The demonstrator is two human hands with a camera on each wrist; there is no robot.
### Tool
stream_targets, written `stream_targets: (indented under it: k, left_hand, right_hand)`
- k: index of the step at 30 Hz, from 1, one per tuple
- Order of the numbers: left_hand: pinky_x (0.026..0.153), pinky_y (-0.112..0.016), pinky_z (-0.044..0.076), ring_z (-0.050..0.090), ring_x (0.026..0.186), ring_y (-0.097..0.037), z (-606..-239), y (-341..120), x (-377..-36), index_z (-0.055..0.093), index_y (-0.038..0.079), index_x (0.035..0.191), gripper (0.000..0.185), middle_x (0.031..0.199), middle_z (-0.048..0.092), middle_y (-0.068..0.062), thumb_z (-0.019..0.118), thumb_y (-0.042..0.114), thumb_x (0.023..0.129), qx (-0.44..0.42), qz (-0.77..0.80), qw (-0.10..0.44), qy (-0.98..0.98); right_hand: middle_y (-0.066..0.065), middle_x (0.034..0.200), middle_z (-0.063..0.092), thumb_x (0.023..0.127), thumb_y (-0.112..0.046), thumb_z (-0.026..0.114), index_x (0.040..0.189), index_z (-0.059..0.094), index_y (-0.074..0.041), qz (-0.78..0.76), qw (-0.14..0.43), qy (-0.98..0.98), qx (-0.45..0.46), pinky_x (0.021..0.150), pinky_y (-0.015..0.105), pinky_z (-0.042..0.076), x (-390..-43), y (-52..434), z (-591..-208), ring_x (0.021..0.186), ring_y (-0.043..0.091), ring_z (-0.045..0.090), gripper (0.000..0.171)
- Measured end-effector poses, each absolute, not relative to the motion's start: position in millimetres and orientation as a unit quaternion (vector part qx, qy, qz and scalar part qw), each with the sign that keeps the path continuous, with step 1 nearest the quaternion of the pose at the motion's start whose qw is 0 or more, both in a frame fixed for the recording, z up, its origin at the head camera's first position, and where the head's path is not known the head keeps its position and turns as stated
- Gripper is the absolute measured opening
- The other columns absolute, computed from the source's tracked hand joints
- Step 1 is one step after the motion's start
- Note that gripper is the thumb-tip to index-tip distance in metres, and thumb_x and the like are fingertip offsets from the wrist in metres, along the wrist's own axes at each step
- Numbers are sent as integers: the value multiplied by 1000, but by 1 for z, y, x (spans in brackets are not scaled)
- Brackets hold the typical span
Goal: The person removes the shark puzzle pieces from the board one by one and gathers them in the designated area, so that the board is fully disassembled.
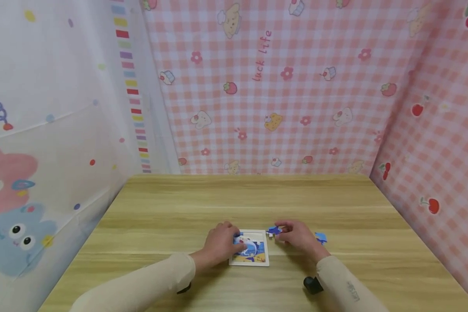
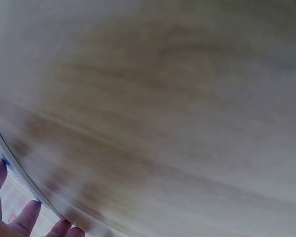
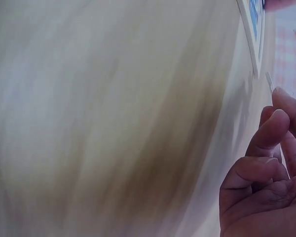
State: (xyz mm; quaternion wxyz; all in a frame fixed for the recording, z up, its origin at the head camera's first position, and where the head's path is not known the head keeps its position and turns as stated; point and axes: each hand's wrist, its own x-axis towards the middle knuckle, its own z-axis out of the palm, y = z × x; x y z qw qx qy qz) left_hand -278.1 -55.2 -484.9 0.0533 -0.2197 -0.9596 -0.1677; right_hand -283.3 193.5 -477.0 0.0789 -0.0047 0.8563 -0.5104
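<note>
A small square jigsaw puzzle in a white frame [image 1: 268,255] lies on the table, its picture blue with a yellow lower edge. My left hand [image 1: 218,242] rests on the left part of the puzzle, thumb on the picture and fingertips near its upper left edge. In the left wrist view, fingertips [image 2: 28,215] touch the puzzle along its rim. My right hand [image 1: 299,237] pinches a blue puzzle piece [image 1: 274,230] between thumb and index finger, just off the frame's upper right corner. The right wrist view shows that piece [image 3: 270,82] edge-on as a thin sliver.
Another blue puzzle piece [image 1: 321,237] lies to the right, partly behind my right hand. A black object [image 1: 313,285] is by the right sleeve. The wooden table [image 1: 249,199] meets a pink checked cloth [image 1: 281,99] at the back.
</note>
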Motion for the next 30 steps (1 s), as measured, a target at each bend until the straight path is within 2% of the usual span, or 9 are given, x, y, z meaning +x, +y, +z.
stream_targets:
  k: [8, 18, 30]
  left_hand:
    - [75, -41, 41, 51, 91, -20, -487, -58, -278, 66, 11, 102, 46, 100, 56, -3, 68, 48, 75, -219, -181, 51, -957]
    - [79, -43, 41, 51, 97, -22, -485, -58, -277, 65, 10, 103, 47, 106, 57, -3, 69, 46, 74, -219, -189, 46, -956]
    - [80, -42, 41, 51, 96, -21, -486, -58, -277, 65, 10, 105, 48, 107, 57, -4, 68, 47, 75, -221, -186, 39, -957]
  right_hand:
    - [6, 87, 58, 76, -2, 68, 114, 61, -5, -499, 86, 862, -12, 62, 31, 48, -283, 216, -474, 72, 18, 54, 38]
    - [6, 83, 58, 75, -2, 68, 114, 58, 1, -484, 79, 871, -31, 60, 30, 47, -278, 247, -473, 69, 17, 54, 40]
    - [8, 87, 59, 78, -6, 68, 113, 58, 1, -463, 96, 880, -36, 60, 31, 46, -277, 272, -472, 72, 18, 53, 38]
